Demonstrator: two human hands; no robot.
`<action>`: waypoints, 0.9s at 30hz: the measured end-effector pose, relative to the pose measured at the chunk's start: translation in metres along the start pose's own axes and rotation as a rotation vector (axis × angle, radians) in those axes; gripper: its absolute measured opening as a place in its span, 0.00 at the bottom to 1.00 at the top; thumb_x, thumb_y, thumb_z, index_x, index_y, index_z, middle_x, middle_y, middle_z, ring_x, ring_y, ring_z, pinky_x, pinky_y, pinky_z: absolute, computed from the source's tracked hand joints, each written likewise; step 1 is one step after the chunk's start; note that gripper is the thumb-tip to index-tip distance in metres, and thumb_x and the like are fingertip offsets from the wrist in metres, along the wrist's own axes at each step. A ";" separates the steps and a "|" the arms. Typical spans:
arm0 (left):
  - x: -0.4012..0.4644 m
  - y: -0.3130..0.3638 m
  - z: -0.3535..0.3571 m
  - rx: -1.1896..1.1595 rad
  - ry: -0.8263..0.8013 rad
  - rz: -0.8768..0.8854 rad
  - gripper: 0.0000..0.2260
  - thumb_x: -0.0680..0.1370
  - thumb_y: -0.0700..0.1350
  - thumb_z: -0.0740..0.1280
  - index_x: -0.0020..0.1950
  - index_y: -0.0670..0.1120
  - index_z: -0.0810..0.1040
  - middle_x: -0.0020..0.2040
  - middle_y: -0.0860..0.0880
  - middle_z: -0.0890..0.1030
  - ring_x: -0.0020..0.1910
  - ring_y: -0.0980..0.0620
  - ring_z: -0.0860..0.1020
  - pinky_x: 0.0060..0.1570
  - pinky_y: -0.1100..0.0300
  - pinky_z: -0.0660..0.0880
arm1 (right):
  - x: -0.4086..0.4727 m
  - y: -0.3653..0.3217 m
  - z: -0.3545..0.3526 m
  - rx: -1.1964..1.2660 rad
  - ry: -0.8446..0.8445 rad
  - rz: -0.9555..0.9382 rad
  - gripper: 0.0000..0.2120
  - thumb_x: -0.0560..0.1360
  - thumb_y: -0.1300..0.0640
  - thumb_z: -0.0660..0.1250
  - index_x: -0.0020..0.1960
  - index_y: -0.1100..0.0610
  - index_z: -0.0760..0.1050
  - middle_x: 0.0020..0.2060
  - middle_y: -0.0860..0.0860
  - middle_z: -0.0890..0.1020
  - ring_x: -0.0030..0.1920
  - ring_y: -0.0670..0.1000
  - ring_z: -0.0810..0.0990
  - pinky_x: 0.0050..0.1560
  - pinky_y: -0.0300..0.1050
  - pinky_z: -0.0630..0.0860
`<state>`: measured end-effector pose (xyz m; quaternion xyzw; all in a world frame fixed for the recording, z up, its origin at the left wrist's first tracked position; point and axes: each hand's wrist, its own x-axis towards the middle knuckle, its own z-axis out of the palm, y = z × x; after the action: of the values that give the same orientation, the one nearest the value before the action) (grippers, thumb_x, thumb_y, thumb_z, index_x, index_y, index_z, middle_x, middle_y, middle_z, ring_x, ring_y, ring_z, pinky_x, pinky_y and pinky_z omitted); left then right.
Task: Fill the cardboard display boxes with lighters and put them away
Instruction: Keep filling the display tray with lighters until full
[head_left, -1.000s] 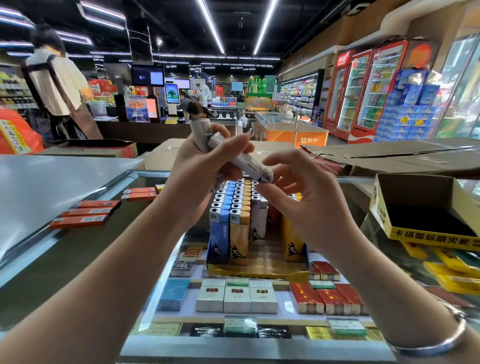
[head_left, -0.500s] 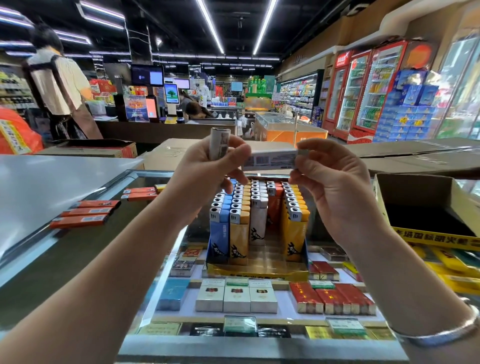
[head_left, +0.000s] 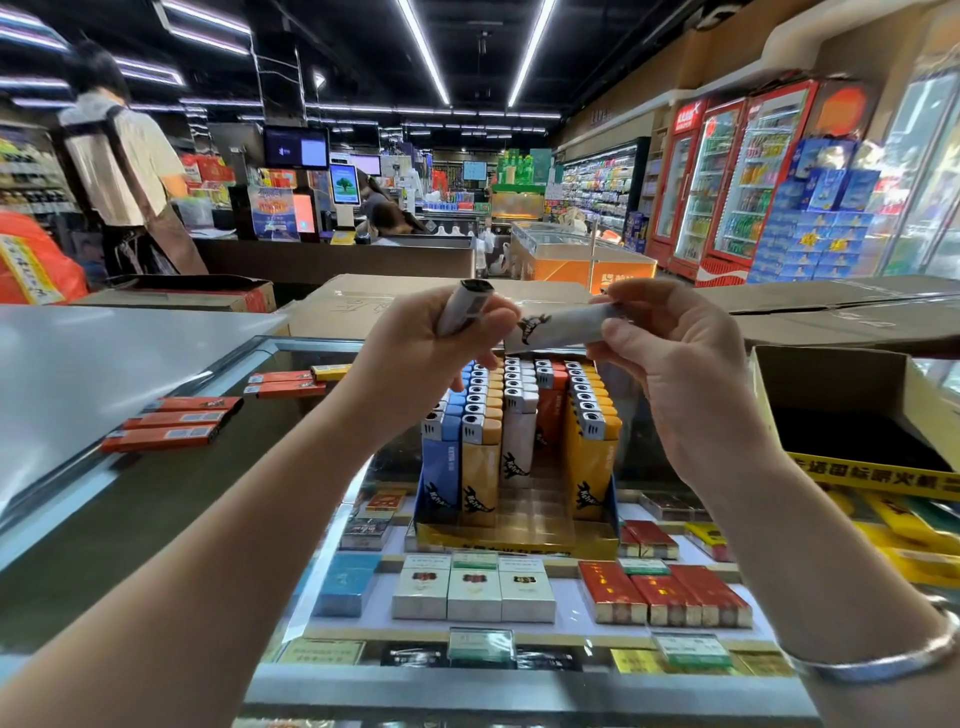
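- Head view: left hand (head_left: 434, 345) curled round a white lighter (head_left: 464, 307), held upright above the display box (head_left: 519, 538), metal top upward.
- Right hand (head_left: 670, 353) pinching a second white lighter (head_left: 558, 330) by one end between thumb and fingers, now lying sideways with its black logo turned to the camera; half a second back, shown label side out and held a little higher.
- A second back, both lighters bunched at the left hand; now split, one per hand, free end of the sideways one just beside the left thumb.
- Meaning, as a judgement: a single lighter taken off and turned for placing, insertion not yet done.
- Display box on the glass counter (head_left: 171, 499) below both hands, unchanged: blue, orange and white rows at left, yellow row at right, red row behind a bare gap in the front middle.
- Likely target: that gap, beside the white row.
- Loose orange lighters (head_left: 171, 423) lying flat on the counter at left, untouched across the frames.
- Empty yellow box (head_left: 852, 415) at right, open and waiting.
- Filling partly done; putting away not begun.
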<state>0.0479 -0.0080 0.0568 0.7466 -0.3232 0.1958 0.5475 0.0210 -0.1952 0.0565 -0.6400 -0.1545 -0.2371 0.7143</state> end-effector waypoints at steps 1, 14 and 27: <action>0.001 -0.002 -0.001 0.031 0.023 -0.008 0.09 0.72 0.52 0.64 0.46 0.48 0.78 0.43 0.50 0.81 0.34 0.60 0.79 0.27 0.69 0.71 | 0.000 0.000 -0.001 -0.068 0.002 -0.040 0.12 0.73 0.72 0.64 0.47 0.56 0.76 0.45 0.54 0.81 0.45 0.50 0.81 0.46 0.39 0.80; 0.000 -0.022 -0.005 0.351 -0.104 -0.059 0.06 0.76 0.43 0.66 0.47 0.43 0.81 0.35 0.51 0.79 0.33 0.60 0.75 0.35 0.73 0.71 | 0.004 -0.012 -0.011 -0.559 -0.282 -0.239 0.20 0.70 0.71 0.68 0.48 0.46 0.74 0.45 0.43 0.81 0.48 0.42 0.80 0.51 0.33 0.77; -0.001 -0.024 -0.004 0.323 -0.114 -0.057 0.07 0.76 0.44 0.66 0.44 0.42 0.81 0.32 0.49 0.78 0.29 0.57 0.74 0.31 0.69 0.72 | -0.012 0.005 0.011 -0.912 -0.627 -0.368 0.13 0.72 0.71 0.67 0.52 0.58 0.79 0.45 0.45 0.73 0.45 0.43 0.74 0.48 0.30 0.71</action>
<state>0.0647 0.0001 0.0407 0.8437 -0.2968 0.1868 0.4064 0.0149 -0.1819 0.0474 -0.8852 -0.3496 -0.1989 0.2337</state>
